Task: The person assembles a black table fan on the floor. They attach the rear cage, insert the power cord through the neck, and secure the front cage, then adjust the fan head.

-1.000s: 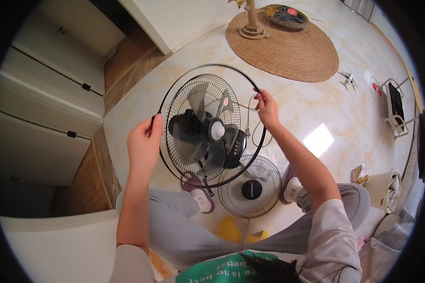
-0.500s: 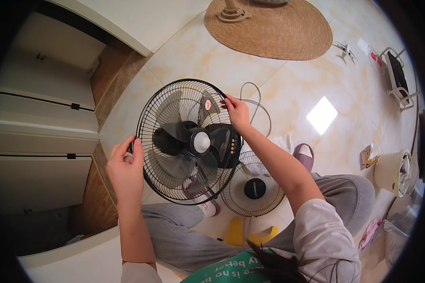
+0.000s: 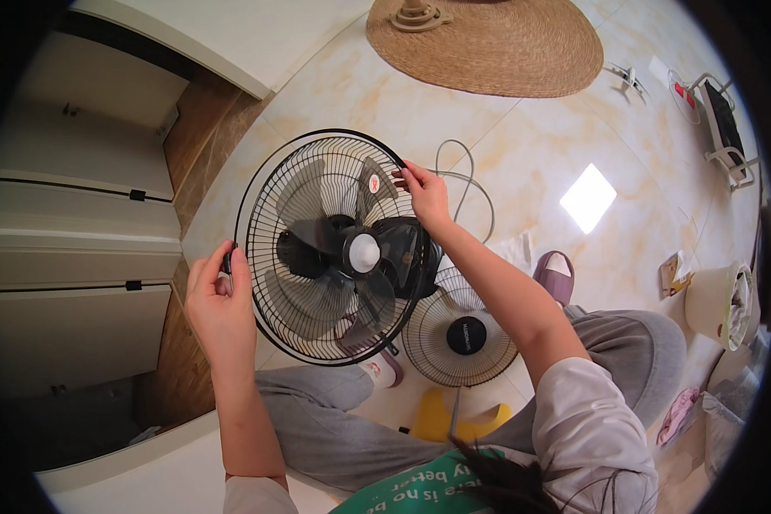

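A fan (image 3: 364, 254) with translucent grey blades and a white centre knob faces up in front of me, its wire rear guard (image 3: 261, 295) behind the blades. Around the guard runs a thin black ring (image 3: 338, 131), standing off from it along the upper left. My left hand (image 3: 220, 287) pinches the ring's left side, near a small dark part that looks like a clip. At the upper right, my right hand (image 3: 425, 195) grips the same ring between thumb and fingers. A separate wire front grille (image 3: 433, 347) with a black centre badge is below the fan's right side.
A grey cable (image 3: 491, 206) loops on the tiled floor beyond my right hand. Farther off lies a round woven mat (image 3: 497, 56) under a stand base. Cabinets (image 3: 68, 334) line the left. A yellow object (image 3: 433, 415) is between my legs; a white bin (image 3: 713, 300) stands right.
The black ring has shifted up and left, opening a gap from the wire guard at the upper left. Both hands have moved slightly left and up with it.
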Available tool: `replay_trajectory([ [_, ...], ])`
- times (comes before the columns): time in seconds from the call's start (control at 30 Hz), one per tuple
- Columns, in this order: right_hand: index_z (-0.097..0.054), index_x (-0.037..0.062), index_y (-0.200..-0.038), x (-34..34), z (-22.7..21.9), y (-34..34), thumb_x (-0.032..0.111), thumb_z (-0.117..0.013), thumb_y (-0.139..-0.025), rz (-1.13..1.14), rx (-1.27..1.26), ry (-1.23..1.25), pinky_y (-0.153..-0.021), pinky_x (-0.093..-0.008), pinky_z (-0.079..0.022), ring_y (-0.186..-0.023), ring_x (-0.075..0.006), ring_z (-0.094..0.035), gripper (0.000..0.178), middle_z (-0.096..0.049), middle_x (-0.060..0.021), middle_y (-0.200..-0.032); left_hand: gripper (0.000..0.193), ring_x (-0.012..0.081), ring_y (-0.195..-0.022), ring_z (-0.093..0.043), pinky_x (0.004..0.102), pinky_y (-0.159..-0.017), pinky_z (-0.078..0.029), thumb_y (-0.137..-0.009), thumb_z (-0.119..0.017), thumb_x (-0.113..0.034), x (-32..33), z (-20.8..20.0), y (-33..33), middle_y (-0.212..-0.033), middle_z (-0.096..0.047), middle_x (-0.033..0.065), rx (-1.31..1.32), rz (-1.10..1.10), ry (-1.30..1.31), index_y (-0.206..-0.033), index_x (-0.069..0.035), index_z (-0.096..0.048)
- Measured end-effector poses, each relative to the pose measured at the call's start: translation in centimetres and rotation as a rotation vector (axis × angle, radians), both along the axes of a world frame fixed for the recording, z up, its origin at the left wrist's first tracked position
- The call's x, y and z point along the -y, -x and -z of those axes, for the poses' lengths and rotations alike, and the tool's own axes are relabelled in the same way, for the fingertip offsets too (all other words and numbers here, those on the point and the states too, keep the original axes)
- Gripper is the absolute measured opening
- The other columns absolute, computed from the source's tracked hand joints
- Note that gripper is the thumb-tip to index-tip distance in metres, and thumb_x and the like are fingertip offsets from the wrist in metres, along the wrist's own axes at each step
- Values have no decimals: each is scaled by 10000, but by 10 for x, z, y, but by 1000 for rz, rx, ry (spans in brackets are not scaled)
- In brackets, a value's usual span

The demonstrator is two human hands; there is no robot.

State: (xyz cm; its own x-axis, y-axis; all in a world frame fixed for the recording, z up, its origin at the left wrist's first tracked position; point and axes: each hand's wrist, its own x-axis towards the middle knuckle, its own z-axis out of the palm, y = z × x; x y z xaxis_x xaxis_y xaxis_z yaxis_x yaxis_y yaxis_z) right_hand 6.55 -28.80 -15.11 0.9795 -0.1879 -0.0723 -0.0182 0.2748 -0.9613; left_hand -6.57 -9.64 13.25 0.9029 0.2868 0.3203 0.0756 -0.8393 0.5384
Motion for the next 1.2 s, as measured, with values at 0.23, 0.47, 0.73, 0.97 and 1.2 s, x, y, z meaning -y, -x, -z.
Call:
replay_trajectory([
  [0.23, -615, -27, -1232, 0, 7, 3, 109, -530, -993, -18, 12, -11, -764, -285, -547, -835, -155, -677, 288, -719, -103, -998, 226, 80, -585, -376, 244, -542, -347, -892, -681, -128, -1, 1, 5, -759, -487, 18, -5, -8, -43, -1058, 25, -686],
  [0.47, -619, -3, -1241, 1, 8, 8, 126, -528, -997, -29, -36, -28, -752, -283, -545, -831, -151, -677, 291, -719, -91, -990, 235, 81, -587, -382, 245, -545, -353, -890, -684, -135, -3, 3, 9, -763, -495, 19, -7, 11, -53, -1065, 22, -685],
  [0.73, -618, 10, -1244, -1, 4, 13, 140, -508, -1004, -27, -37, -67, -744, -277, -546, -806, -137, -667, 294, -718, -77, -991, 298, 88, -595, -440, 252, -573, -404, -858, -708, -130, -9, 5, 15, -839, -545, 38, -62, 36, -85, -1128, -8, -672],
  [0.97, -551, 8, -1309, 0, 18, 22, 151, -438, -1036, -101, 10, -129, -830, -284, -521, -937, -148, -649, 328, -688, -92, -1093, 413, 127, -608, -495, 278, -601, -447, -828, -714, -106, -21, 16, 27, -897, -573, 57, -161, 52, -144, -1217, -8, -618],
  [1.2, -554, -28, -1276, -1, 22, 22, 118, -431, -1032, -78, 34, -186, -832, -293, -526, -927, -168, -660, 310, -690, -115, -1072, 483, 140, -672, -552, 284, -657, -465, -841, -731, -167, -28, 20, 45, -973, -574, 77, -296, 31, -116, -1254, 28, -574],
])
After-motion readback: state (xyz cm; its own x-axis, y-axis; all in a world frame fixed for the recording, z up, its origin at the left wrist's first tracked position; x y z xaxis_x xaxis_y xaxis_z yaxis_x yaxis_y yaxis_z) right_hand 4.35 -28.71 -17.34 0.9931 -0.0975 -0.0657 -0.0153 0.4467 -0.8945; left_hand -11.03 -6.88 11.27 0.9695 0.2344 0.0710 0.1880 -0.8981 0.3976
